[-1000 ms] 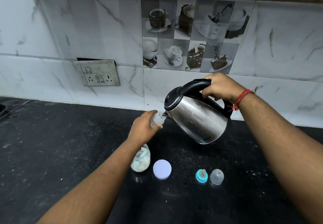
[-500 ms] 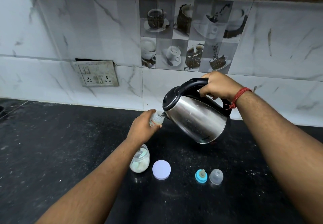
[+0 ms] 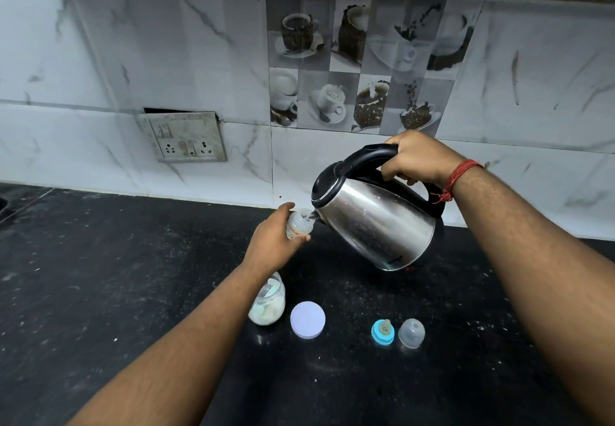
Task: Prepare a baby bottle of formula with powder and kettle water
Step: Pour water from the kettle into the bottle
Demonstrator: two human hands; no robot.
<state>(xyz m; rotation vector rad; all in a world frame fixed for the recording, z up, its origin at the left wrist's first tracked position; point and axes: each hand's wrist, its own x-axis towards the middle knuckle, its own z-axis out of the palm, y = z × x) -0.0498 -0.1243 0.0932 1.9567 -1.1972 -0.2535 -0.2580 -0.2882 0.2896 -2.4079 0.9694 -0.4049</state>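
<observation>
My left hand (image 3: 271, 241) grips a small clear baby bottle (image 3: 298, 225) held above the black counter (image 3: 100, 276), its open mouth up. My right hand (image 3: 417, 158) grips the black handle of a steel kettle (image 3: 376, 222), tilted left with its spout at the bottle's mouth. A glass jar of pale powder (image 3: 269, 305) stands under my left wrist, partly hidden by my forearm. Its white lid (image 3: 307, 319) lies beside it. The blue-ringed teat (image 3: 383, 332) and the clear cap (image 3: 411, 333) rest further right.
A marble-tiled wall (image 3: 100, 59) runs behind the counter, with a switch and socket plate (image 3: 186, 137) at the left. Wooden cabinets hang above. Powder specks dot the counter.
The kettle stays tilted at the bottle's mouth; both hands hold the same pose, with only a slight shift of the view.
</observation>
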